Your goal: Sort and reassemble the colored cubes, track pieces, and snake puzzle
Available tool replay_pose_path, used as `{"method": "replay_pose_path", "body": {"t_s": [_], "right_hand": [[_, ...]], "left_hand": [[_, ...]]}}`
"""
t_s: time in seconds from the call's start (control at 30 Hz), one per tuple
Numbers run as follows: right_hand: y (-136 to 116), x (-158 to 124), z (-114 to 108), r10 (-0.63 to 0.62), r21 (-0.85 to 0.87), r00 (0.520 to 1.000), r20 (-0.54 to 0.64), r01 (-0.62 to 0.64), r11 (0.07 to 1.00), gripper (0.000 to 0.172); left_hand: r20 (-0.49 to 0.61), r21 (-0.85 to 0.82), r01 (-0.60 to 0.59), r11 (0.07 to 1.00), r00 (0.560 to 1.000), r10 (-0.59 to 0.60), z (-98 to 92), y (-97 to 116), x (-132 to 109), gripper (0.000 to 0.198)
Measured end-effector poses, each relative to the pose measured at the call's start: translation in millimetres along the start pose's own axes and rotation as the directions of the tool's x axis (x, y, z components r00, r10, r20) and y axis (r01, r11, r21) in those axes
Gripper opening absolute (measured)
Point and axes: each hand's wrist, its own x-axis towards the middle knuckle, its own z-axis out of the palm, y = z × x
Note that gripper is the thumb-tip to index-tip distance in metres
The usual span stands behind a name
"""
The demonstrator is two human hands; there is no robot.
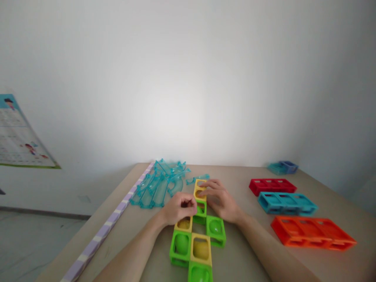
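A zigzag chain of hollow plastic cubes runs away from me down the middle of the table. Its near part has a green cube (pixel 179 246) and a yellow cube (pixel 201 250) side by side. Over a partly covered yellow cube (pixel 183 224), my left hand (pixel 179 207) is closed with fingertips pinched against a farther green cube (pixel 201 209); whatever lies inside the pinch is hidden. My right hand (pixel 221 199) grips the far yellow block (pixel 200 194) from the right, fingers bent over its top and thumb mostly hidden. Another green cube (pixel 216 228) sits just below that hand.
Clear teal track pieces (pixel 160 186) lie heaped at the back left beside a purple-and-white edge strip (pixel 108 225). Red (pixel 272 185), blue (pixel 286 203) and orange (pixel 313 233) three-cell blocks line the right. A bluish block (pixel 288 167) stands at the far corner, near the wall (pixel 205 78).
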Motion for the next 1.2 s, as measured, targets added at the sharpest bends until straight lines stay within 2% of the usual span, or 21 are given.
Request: {"method": "replay_pose_path", "body": {"t_s": [0.1, 0.27, 0.4, 0.53, 0.63, 0.77, 0.9, 1.0, 1.03, 1.07, 1.13, 1.2], "right_hand": [[3.1, 0.8, -0.1, 0.037, 0.011, 0.999, 0.034, -0.037, 0.999, 0.022], [10.1, 2.5, 5.0, 0.137, -0.014, 0.991, 0.009, -0.137, 0.991, 0.017], [6.9, 4.2, 9.6, 0.239, 0.155, 0.971, -0.003, -0.235, 0.959, 0.016], [15.7, 4.9, 12.9, 0.391, 0.417, 0.917, -0.079, -0.326, 0.848, 0.008], [27.7, 4.3, 14.0, 0.482, 0.501, 0.867, -0.126, -0.364, 0.785, 0.022], [30.4, 3.6, 17.1, 0.542, 0.618, 0.833, -0.109, -0.370, 0.693, 0.037], [17.0, 6.1, 21.3, 0.576, 0.706, 0.815, -0.061, -0.372, 0.602, 0.041], [7.3, 7.9, 22.7, 0.609, 0.821, 0.793, 0.002, -0.349, 0.452, 0.042], [5.2, 8.2, 22.8, 0.616, 0.857, 0.788, 0.020, -0.331, 0.395, 0.041], [3.7, 8.2, 22.8, 0.619, 0.884, 0.785, 0.032, -0.311, 0.349, 0.041], [2.3, 8.2, 22.8, 0.615, 0.913, 0.788, 0.033, -0.274, 0.302, 0.038], [2.4, 8.3, 22.8, 0.612, 0.929, 0.791, 0.025, -0.245, 0.278, 0.036]], "left_hand": [[-0.011, 0.002, 0.002, 1.000, 1.000, -0.002, 0.7, -2.2, 0.5, 0.029], [-0.115, 0.058, -0.008, 0.998, 0.993, 0.015, 0.9, -8.2, 2.9, 0.023], [-0.158, 0.131, -0.040, 0.991, 0.986, 0.061, -0.9, -12.4, 5.6, 0.020], [-0.229, 0.170, -0.030, 0.985, 0.971, 0.069, -2.8, -16.2, 7.7, 0.021], [-0.272, 0.187, -0.019, 0.982, 0.960, 0.070, -3.1, -17.4, 8.5, 0.022], [-0.332, 0.216, 0.005, 0.976, 0.941, 0.068, -2.5, -17.2, 9.2, 0.022], [-0.398, 0.247, 0.032, 0.969, 0.915, 0.071, -2.6, -19.2, 10.4, 0.024], [-0.439, 0.261, 0.018, 0.965, 0.893, 0.102, -2.2, -20.1, 10.2, 0.006], [-0.454, 0.256, 0.007, 0.967, 0.884, 0.114, -1.8, -19.6, 9.7, 0.014], [-0.462, 0.246, -0.003, 0.969, 0.879, 0.120, -1.3, -18.8, 9.2, 0.030], [-0.442, 0.237, -0.009, 0.971, 0.889, 0.116, -0.2, -16.2, 8.0, 0.050], [-0.373, 0.267, -0.015, 0.964, 0.921, 0.117, 0.4, -13.4, 7.1, 0.044]]}}
